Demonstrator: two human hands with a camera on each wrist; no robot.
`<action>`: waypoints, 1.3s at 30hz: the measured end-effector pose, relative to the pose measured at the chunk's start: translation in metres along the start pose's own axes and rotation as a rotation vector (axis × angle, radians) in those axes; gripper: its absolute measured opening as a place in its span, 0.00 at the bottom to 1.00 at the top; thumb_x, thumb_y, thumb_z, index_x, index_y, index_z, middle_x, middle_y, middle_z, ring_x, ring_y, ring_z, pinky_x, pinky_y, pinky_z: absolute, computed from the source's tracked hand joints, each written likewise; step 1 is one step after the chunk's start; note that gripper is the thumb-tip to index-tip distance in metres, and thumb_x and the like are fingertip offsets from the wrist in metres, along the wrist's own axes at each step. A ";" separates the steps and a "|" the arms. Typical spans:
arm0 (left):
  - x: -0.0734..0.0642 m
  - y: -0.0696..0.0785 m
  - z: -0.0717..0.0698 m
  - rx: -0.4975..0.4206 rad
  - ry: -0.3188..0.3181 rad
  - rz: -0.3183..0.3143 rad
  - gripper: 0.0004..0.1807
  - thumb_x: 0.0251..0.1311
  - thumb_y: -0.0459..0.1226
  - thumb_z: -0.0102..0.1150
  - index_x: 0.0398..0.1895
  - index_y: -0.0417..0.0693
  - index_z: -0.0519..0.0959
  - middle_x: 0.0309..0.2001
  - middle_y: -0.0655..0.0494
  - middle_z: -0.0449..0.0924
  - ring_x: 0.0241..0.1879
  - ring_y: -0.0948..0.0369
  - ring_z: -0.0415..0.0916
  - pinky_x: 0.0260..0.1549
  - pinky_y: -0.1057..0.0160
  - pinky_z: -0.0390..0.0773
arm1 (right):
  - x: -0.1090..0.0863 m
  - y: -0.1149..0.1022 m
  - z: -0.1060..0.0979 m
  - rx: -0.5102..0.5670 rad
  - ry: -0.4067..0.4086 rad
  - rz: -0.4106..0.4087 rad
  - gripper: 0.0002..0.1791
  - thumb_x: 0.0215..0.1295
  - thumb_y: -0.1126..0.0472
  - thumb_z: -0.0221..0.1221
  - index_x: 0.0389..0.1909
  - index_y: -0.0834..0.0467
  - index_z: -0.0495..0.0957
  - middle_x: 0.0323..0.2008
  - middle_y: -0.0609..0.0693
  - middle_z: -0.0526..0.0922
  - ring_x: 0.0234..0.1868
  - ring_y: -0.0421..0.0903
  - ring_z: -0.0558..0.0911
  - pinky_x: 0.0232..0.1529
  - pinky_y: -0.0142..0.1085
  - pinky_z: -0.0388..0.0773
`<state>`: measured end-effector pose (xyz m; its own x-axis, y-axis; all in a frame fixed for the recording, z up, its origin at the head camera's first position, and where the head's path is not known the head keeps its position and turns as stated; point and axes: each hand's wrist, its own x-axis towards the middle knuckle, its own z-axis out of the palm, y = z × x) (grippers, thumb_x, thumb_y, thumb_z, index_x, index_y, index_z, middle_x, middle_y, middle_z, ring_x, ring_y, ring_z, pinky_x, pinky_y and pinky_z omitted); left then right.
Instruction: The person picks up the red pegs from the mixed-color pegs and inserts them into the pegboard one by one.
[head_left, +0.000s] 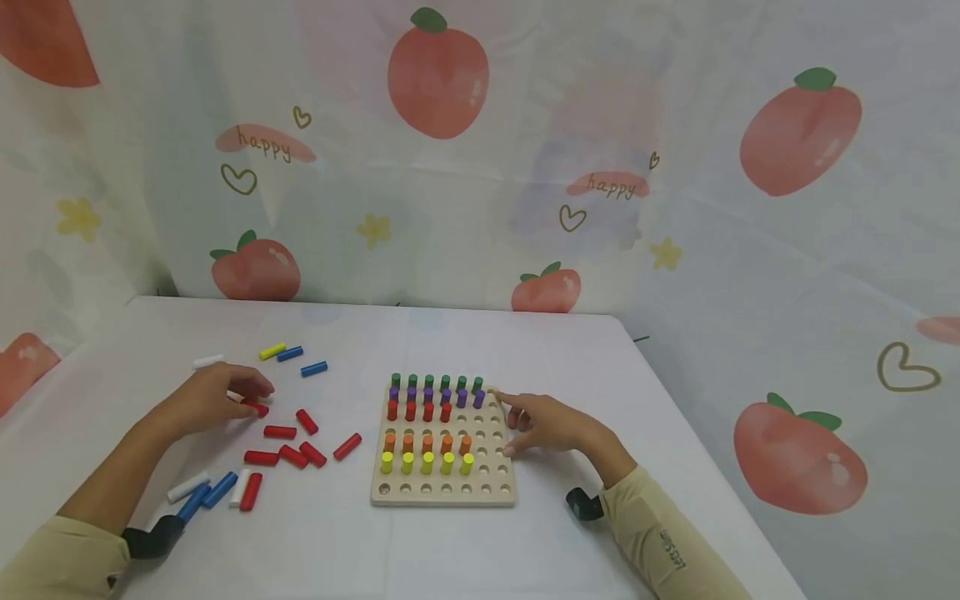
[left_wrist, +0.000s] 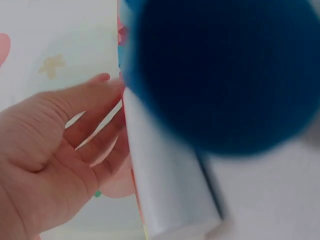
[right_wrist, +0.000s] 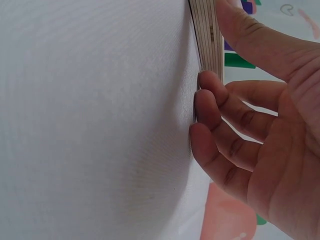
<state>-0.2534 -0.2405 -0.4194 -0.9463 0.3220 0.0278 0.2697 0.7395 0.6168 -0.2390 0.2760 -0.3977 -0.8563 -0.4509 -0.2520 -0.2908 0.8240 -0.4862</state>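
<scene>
My left hand (head_left: 213, 398) reaches down among loose pegs on the left, its fingertips right at a red peg (head_left: 256, 408). In the left wrist view a large blue peg (left_wrist: 225, 75) and a white peg (left_wrist: 167, 170) hide the tips of the left hand (left_wrist: 55, 150). The right hand (head_left: 551, 427) touches the right side of a wooden pegboard (head_left: 442, 498), index finger at the far corner, thumb lower along the edge. In the right wrist view the thumb lies against the board's layered side (right_wrist: 207, 40). Green, purple, red, orange and yellow pegs stand in rows in the board.
Several red pegs (head_left: 280, 432) lie between the left hand and the board. Blue pegs (head_left: 220, 490) and white pegs (head_left: 189, 487) lie nearer the front left. A yellow peg (head_left: 272, 351) and two blue pegs (head_left: 314, 368) lie farther back. A patterned cloth (head_left: 465, 208) hangs behind the white table (head_left: 600, 550).
</scene>
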 end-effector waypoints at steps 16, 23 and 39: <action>-0.001 0.000 -0.001 0.011 0.017 -0.027 0.20 0.52 0.22 0.73 0.50 0.36 0.83 0.43 0.44 0.84 0.45 0.42 0.81 0.39 0.50 0.87 | 0.001 0.000 0.001 0.001 -0.001 0.009 0.52 0.57 0.55 0.77 0.80 0.56 0.61 0.40 0.45 0.76 0.43 0.46 0.75 0.44 0.39 0.76; 0.000 0.008 -0.003 0.008 0.030 0.015 0.22 0.53 0.25 0.74 0.52 0.36 0.82 0.45 0.42 0.84 0.46 0.42 0.81 0.38 0.52 0.87 | 0.000 0.000 0.000 -0.007 0.002 0.002 0.52 0.57 0.55 0.77 0.80 0.56 0.61 0.40 0.44 0.76 0.44 0.46 0.75 0.43 0.39 0.76; 0.005 0.024 0.004 -0.066 0.084 0.012 0.18 0.58 0.25 0.71 0.52 0.35 0.82 0.45 0.41 0.83 0.45 0.43 0.82 0.42 0.50 0.86 | 0.001 -0.001 0.001 0.007 0.005 0.010 0.52 0.57 0.56 0.77 0.80 0.56 0.61 0.40 0.45 0.76 0.44 0.46 0.75 0.43 0.39 0.76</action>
<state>-0.2507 -0.2188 -0.4072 -0.9555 0.2776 0.0998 0.2713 0.6943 0.6666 -0.2389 0.2747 -0.3985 -0.8613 -0.4410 -0.2526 -0.2794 0.8260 -0.4895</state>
